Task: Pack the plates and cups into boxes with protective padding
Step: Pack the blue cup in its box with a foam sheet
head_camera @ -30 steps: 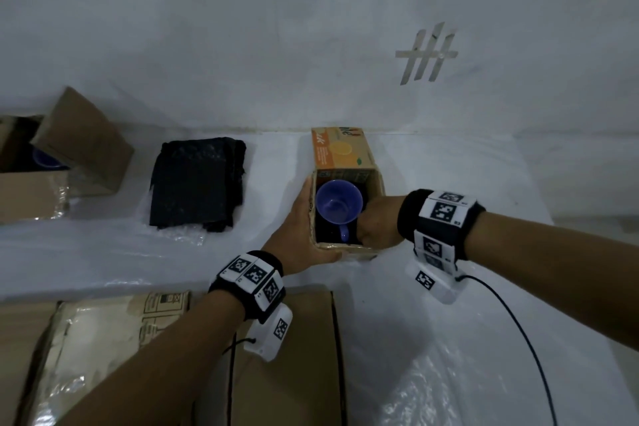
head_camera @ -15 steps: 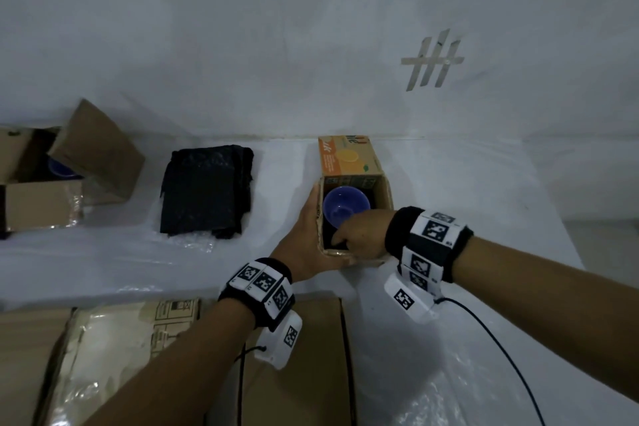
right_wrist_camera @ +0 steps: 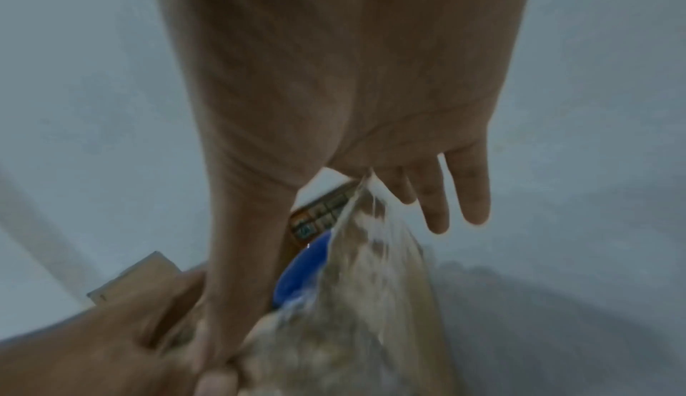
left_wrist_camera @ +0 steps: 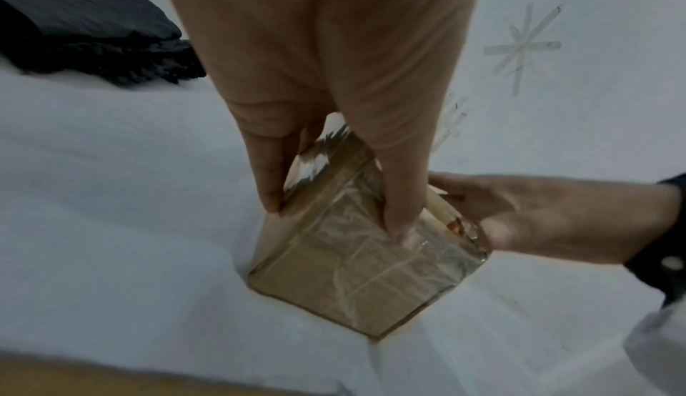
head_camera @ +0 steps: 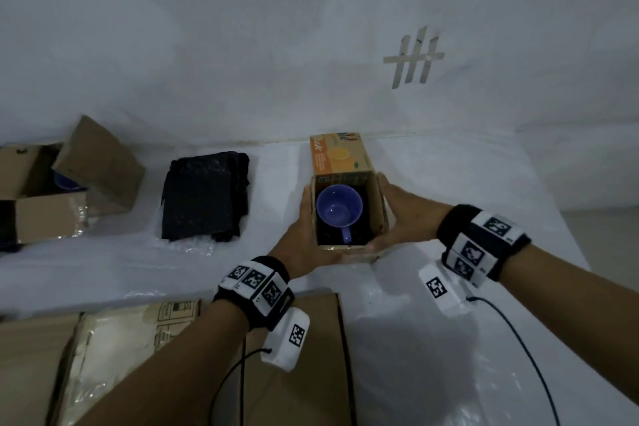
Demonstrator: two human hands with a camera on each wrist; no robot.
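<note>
Your left hand (head_camera: 304, 245) and right hand (head_camera: 401, 218) clasp the small carton (head_camera: 378, 204) | risk: purple mug (head_camera: 339, 206) (loosely padded) rattles if you tilt

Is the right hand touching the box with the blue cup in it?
Touching. In the head view the right hand lies flat against the box's right wall, thumb at the near corner; the left wrist view also shows it on that side.

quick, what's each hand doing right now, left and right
Left hand: holds the left side of the small cardboard box, thumb on its near face.
Right hand: holds the box's right side, thumb at its near edge. A blue cup sits inside.
</note>
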